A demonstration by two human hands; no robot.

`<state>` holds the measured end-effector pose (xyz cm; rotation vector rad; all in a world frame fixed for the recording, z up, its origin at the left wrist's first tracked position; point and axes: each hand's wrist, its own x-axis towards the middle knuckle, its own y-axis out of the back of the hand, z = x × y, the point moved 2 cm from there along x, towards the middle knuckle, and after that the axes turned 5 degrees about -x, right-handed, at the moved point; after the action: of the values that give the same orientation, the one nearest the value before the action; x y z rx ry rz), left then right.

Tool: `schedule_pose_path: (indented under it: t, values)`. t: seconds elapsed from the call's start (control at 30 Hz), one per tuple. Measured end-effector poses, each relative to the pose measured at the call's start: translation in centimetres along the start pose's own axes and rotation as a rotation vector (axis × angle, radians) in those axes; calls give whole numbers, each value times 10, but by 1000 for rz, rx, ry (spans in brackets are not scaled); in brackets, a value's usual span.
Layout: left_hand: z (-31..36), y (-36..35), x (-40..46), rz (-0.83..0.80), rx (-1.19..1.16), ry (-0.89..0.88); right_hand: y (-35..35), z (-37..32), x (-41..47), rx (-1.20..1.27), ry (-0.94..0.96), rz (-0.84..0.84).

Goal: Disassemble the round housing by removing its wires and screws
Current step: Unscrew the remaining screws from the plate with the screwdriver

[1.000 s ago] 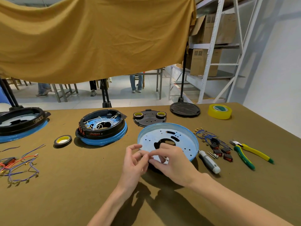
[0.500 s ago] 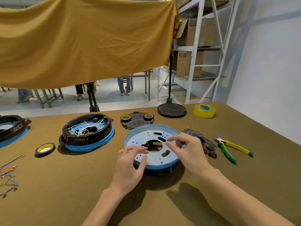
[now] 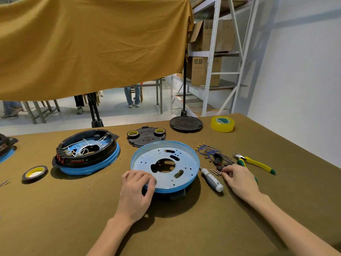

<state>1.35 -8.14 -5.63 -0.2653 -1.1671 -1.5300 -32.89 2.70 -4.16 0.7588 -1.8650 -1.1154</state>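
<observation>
My left hand (image 3: 135,189) gripping the blue round plate (image 3: 165,166) at its near rim, my right hand (image 3: 239,179) right of the plate, fingers (image 3: 225,172) pinching at small screws (image 3: 215,171) beside the screwdriver (image 3: 212,180), cannot tell if holding one

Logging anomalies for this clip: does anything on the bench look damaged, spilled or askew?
Nothing stands out. The blue housing sits propped on a dark part under it; the screws, wires and screwdriver lie grouped to its right.
</observation>
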Motion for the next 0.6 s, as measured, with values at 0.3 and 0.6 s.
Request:
schedule_pose_path:
  t: [0.3,0.6]
  values:
    - [-3,-2,-1,7,-1,3,3,-11,-3,302,69,-11]
    - [-1,-1,-1,2,-24,31,-4,-34,17,32,4,-4]
